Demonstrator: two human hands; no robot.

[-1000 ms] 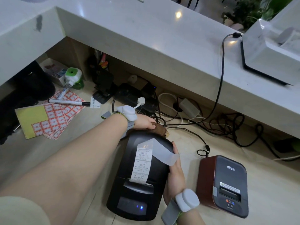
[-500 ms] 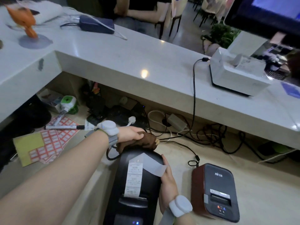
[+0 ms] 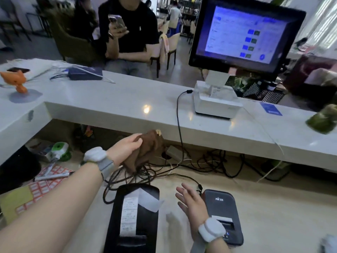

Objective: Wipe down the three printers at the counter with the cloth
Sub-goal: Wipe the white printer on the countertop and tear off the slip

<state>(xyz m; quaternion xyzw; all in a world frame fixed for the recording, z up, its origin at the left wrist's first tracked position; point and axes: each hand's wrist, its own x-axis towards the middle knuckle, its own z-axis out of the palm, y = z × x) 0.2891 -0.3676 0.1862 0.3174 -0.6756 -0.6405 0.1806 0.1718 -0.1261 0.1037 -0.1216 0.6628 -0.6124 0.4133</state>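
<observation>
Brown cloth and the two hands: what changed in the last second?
The left hand lifted the brown cloth off the back of the black printer, still gripping it. The right hand let go of that printer's side and hovers open beside it. The small dark printer and white printer stayed put.

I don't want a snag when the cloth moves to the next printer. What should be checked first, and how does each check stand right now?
1. Grip: the left hand holds the cloth, ok.
2. Spare hand: the right hand is free, fingers spread, ok.
3. Snag: cloth clear of the cables, cannot tell; its lower end hangs at the tangle.
4. Paper: receipt off the black printer, not ok; a strip lies loose on top.
5. Next target: top of the grey printer bare, ok.
</observation>
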